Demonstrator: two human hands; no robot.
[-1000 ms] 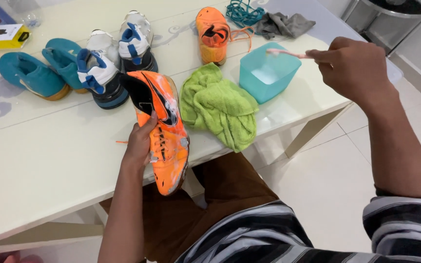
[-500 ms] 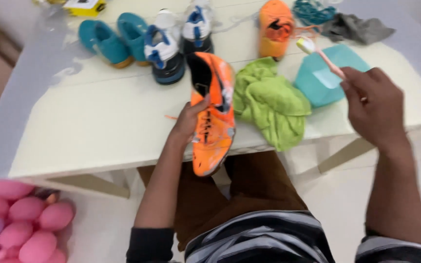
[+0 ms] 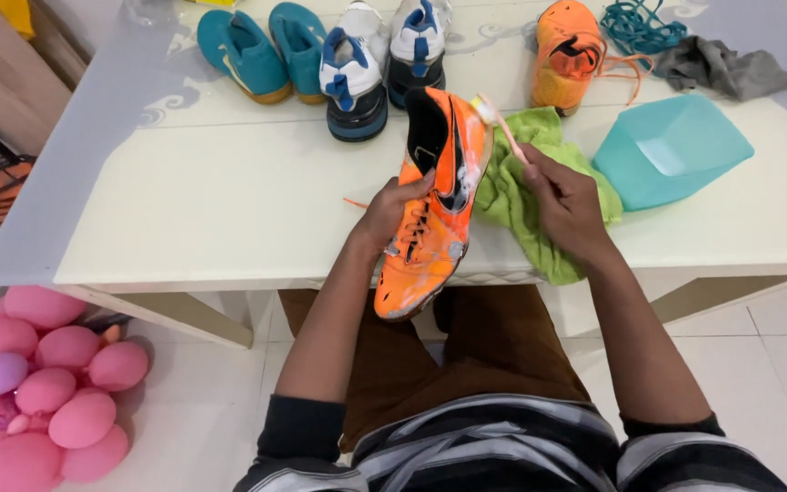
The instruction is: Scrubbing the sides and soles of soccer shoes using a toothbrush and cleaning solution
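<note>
My left hand (image 3: 392,211) grips an orange sports shoe (image 3: 436,200) by its laced middle, holding it tilted over the front edge of the white table (image 3: 229,219). My right hand (image 3: 565,200) pinches a pink toothbrush (image 3: 501,124), whose bristled head touches the shoe's heel collar. Under my right hand lies a crumpled green cloth (image 3: 521,187). A teal plastic basin (image 3: 671,150) stands to the right of the cloth.
At the back of the table stand a pair of teal shoes (image 3: 261,46), a pair of white and blue sneakers (image 3: 384,55), a second orange shoe (image 3: 565,50), teal laces (image 3: 639,25) and a grey rag (image 3: 721,66). Pink balloons (image 3: 43,392) lie on the floor at left.
My right hand has brought the toothbrush from the basin over to the shoe's heel. The left hand has kept hold of the shoe and raised it more upright.
</note>
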